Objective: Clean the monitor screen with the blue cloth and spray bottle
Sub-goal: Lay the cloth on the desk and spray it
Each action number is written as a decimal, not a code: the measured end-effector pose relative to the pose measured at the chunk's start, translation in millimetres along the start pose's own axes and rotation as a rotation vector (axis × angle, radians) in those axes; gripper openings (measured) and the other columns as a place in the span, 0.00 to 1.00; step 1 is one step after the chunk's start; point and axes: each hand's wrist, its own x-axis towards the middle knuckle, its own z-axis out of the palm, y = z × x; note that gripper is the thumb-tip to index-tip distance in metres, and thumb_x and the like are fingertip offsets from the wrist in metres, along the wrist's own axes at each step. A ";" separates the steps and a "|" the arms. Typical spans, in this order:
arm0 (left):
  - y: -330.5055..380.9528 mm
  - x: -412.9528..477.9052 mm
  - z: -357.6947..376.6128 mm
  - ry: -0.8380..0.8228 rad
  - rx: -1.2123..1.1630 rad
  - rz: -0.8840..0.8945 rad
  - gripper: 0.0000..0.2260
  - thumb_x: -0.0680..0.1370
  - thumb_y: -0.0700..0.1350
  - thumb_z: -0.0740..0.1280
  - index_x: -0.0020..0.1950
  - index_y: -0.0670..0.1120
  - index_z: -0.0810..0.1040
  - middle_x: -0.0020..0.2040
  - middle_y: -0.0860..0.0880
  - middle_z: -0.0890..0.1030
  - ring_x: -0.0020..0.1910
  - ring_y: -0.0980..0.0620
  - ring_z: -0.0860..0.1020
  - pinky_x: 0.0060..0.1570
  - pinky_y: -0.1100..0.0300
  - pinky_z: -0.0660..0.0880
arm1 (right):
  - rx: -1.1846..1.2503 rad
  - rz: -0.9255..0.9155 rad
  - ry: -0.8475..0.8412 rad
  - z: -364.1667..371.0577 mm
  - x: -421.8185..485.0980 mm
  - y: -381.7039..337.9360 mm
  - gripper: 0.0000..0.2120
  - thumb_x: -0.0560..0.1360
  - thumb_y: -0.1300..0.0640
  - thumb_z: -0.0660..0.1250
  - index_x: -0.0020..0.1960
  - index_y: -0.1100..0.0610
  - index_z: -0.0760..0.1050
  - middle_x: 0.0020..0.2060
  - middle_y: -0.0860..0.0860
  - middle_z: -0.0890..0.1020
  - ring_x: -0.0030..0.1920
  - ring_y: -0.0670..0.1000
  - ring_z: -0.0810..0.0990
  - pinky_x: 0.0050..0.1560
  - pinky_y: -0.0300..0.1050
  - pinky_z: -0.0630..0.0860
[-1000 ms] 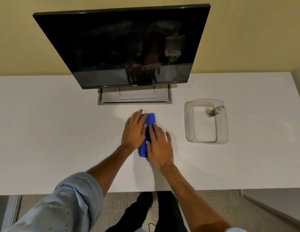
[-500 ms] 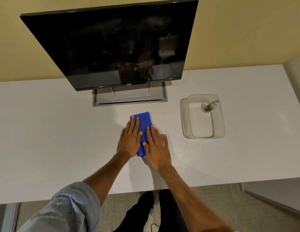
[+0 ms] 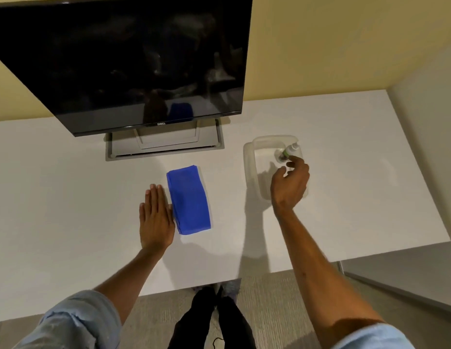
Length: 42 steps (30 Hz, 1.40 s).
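Here, seen from above, a white desk runs along a yellow wall, with a pale side wall closing off its right end. Grey carpet shows below the desk's near edge, along with the person's dark trousers. A black monitor, screen dark and reflective, stands at the far edge, left of centre, on a flat grey stand base.

The blue cloth lies flat at the middle of the desk, just in front of the stand base. It is folded into a long rectangle. Its long axis runs from the near edge toward the far edge, with the far end leaning a little to the left.

The left hand lies flat on the desk just left of the cloth, fingers straight and together, pointing toward the monitor and holding nothing. Its edge is right against the cloth's left side. A rolled light blue sleeve covers the upper arm.

Toward the right end of the desk sits a clear plastic container. The spray bottle is inside it, in its far right corner, white cap pointing up and toward the desk's far right corner; whether it stands upright or leans cannot be told. The right hand hovers over the container, fingers loosely spread, the forefinger stretched out just beside the bottle. It grips nothing, and whether the fingertip touches the bottle cannot be told.
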 end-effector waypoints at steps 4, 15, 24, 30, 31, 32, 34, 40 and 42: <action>-6.6 3.1 11.3 0.041 0.031 -0.009 0.36 0.87 0.61 0.33 0.91 0.44 0.42 0.92 0.46 0.41 0.91 0.46 0.43 0.91 0.42 0.48 | -0.027 -0.009 -0.005 3.2 42.0 11.4 0.19 0.84 0.58 0.68 0.73 0.59 0.74 0.66 0.56 0.79 0.69 0.59 0.76 0.69 0.60 0.74; -13.3 7.9 37.8 0.210 0.050 -0.025 0.30 0.90 0.56 0.40 0.92 0.50 0.44 0.92 0.51 0.44 0.92 0.49 0.46 0.91 0.44 0.49 | -0.164 -0.082 0.044 23.1 67.9 17.0 0.14 0.85 0.50 0.67 0.63 0.59 0.78 0.60 0.55 0.78 0.54 0.57 0.81 0.47 0.47 0.73; -15.1 9.3 39.8 0.236 0.052 -0.026 0.29 0.91 0.56 0.41 0.92 0.51 0.43 0.92 0.52 0.44 0.92 0.50 0.46 0.90 0.43 0.50 | -0.154 -0.116 0.074 22.2 68.1 10.3 0.14 0.83 0.48 0.70 0.61 0.58 0.77 0.58 0.52 0.78 0.52 0.56 0.81 0.45 0.47 0.71; -15.3 9.3 38.8 0.247 0.049 -0.024 0.29 0.91 0.56 0.41 0.92 0.51 0.44 0.92 0.52 0.44 0.92 0.50 0.46 0.90 0.44 0.50 | 0.144 -0.203 0.039 -8.4 45.8 -14.4 0.14 0.82 0.44 0.71 0.63 0.50 0.75 0.55 0.39 0.84 0.56 0.39 0.83 0.56 0.38 0.77; -15.5 9.5 38.8 0.249 0.046 -0.024 0.29 0.91 0.56 0.41 0.92 0.51 0.44 0.92 0.52 0.44 0.92 0.50 0.46 0.90 0.44 0.49 | 0.203 -0.235 0.019 -13.5 40.5 -19.5 0.13 0.83 0.47 0.72 0.63 0.51 0.75 0.54 0.39 0.85 0.58 0.39 0.84 0.59 0.35 0.77; -15.7 9.5 38.6 0.251 0.044 -0.024 0.29 0.91 0.56 0.42 0.92 0.51 0.44 0.92 0.52 0.45 0.92 0.50 0.46 0.90 0.44 0.49 | 0.264 -0.266 -0.004 -17.6 34.7 -24.6 0.12 0.83 0.50 0.72 0.63 0.52 0.75 0.55 0.40 0.86 0.60 0.41 0.85 0.61 0.35 0.77; -16.1 9.0 38.7 0.254 0.050 -0.023 0.29 0.91 0.56 0.42 0.92 0.51 0.45 0.92 0.52 0.45 0.92 0.50 0.46 0.90 0.44 0.49 | 0.371 -0.322 -0.054 -21.8 22.1 -34.4 0.12 0.83 0.55 0.73 0.64 0.55 0.76 0.57 0.42 0.86 0.62 0.46 0.85 0.65 0.40 0.78; -14.9 9.1 37.5 0.254 0.041 -0.022 0.29 0.91 0.54 0.44 0.92 0.50 0.45 0.92 0.52 0.45 0.92 0.50 0.46 0.90 0.43 0.51 | 0.593 -0.354 -0.389 -12.8 -15.7 -54.3 0.14 0.84 0.59 0.71 0.69 0.58 0.79 0.58 0.50 0.86 0.59 0.53 0.85 0.61 0.49 0.82; -13.0 8.6 37.4 0.254 0.051 -0.018 0.29 0.91 0.55 0.44 0.92 0.50 0.46 0.92 0.51 0.46 0.92 0.49 0.47 0.90 0.42 0.52 | 0.679 -0.262 -0.506 -5.4 -28.8 -58.9 0.14 0.85 0.57 0.69 0.69 0.60 0.78 0.55 0.55 0.85 0.54 0.58 0.87 0.54 0.50 0.84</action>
